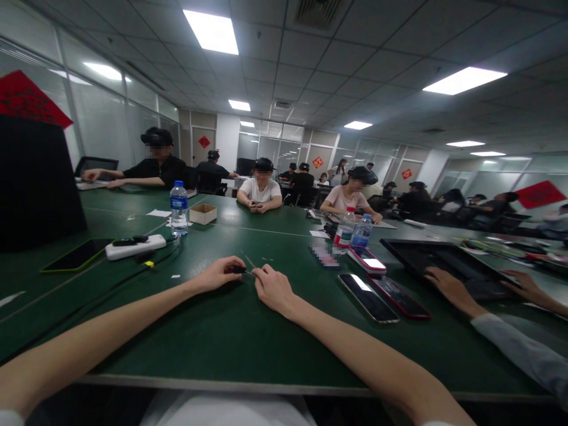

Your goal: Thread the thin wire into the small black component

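Over the green table my two hands are close together, fingertips nearly meeting. My left hand is closed round a small black object; its kind is too small to tell. My right hand has its fingers pinched together, palm down, close to the table top. A thin pale strip sticks out beyond its fingertips, and a short thin piece spans the gap towards the black object. Whether the right fingers grip the strip, that piece or both is hidden.
Left are a white power strip, cable, green-edged phone, water bottle and small open box. Right are bottles, phones and a black tray-like frame under a neighbour's hands. Other people sit opposite.
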Action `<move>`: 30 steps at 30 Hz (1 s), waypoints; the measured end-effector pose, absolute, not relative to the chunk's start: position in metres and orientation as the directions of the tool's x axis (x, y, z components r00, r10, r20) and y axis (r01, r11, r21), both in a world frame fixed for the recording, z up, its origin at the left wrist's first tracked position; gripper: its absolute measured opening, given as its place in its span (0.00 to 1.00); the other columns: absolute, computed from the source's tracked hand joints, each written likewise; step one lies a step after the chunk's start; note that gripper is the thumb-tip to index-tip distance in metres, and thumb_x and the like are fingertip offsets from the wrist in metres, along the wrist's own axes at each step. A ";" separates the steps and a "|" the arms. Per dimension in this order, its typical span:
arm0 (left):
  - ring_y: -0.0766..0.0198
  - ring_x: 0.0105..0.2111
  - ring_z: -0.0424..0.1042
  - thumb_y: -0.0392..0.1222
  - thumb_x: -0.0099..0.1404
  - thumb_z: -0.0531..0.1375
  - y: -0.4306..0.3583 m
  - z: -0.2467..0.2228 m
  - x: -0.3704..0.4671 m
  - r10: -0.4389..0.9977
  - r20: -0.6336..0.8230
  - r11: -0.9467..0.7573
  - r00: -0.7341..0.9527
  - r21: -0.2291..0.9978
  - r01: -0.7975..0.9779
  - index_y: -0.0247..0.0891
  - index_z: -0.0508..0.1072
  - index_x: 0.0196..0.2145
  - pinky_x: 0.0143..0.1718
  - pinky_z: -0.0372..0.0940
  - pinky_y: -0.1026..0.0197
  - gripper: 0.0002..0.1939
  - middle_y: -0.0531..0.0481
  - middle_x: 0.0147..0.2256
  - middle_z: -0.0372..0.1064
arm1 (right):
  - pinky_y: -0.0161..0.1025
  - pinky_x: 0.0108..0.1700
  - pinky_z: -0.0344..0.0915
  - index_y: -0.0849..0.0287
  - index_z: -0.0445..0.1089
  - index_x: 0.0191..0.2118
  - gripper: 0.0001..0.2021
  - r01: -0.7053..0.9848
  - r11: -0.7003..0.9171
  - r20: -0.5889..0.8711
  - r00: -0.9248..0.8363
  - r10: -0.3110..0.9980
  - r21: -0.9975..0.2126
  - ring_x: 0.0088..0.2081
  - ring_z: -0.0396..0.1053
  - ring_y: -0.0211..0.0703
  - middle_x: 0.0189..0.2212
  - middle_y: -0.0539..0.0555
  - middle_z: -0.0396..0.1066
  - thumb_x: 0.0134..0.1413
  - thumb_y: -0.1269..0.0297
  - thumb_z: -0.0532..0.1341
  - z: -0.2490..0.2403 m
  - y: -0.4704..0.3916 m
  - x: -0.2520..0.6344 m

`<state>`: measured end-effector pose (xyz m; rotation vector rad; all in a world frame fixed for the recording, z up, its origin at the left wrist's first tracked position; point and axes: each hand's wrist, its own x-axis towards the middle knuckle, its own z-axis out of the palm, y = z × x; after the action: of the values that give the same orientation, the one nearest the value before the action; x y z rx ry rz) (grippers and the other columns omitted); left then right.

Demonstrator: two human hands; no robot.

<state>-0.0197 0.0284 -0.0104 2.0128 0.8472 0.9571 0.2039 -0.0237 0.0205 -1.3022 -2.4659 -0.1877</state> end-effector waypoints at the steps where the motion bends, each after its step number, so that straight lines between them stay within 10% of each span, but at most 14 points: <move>1: 0.59 0.41 0.71 0.45 0.58 0.62 0.028 -0.011 -0.019 0.790 0.335 -0.508 0.513 0.827 0.243 0.37 0.70 0.45 0.45 0.65 0.55 0.18 0.45 0.44 0.70 | 0.36 0.37 0.63 0.55 0.67 0.50 0.16 0.826 0.563 0.357 -0.515 0.779 -0.039 0.35 0.69 0.40 0.43 0.57 0.66 0.65 0.60 0.47 0.021 -0.024 0.204; 30: 0.58 0.42 0.72 0.50 0.58 0.61 0.026 -0.005 -0.022 0.803 0.279 -0.527 0.526 0.744 0.410 0.39 0.73 0.47 0.47 0.65 0.58 0.21 0.48 0.45 0.73 | 0.37 0.41 0.62 0.57 0.71 0.45 0.14 0.794 0.606 0.380 -0.544 0.748 -0.055 0.37 0.67 0.39 0.42 0.56 0.67 0.64 0.62 0.50 0.024 -0.023 0.205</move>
<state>-0.0218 0.0264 -0.0053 2.1504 0.9813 0.8281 0.2049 -0.0229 0.0235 -1.2385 -2.4687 -0.1739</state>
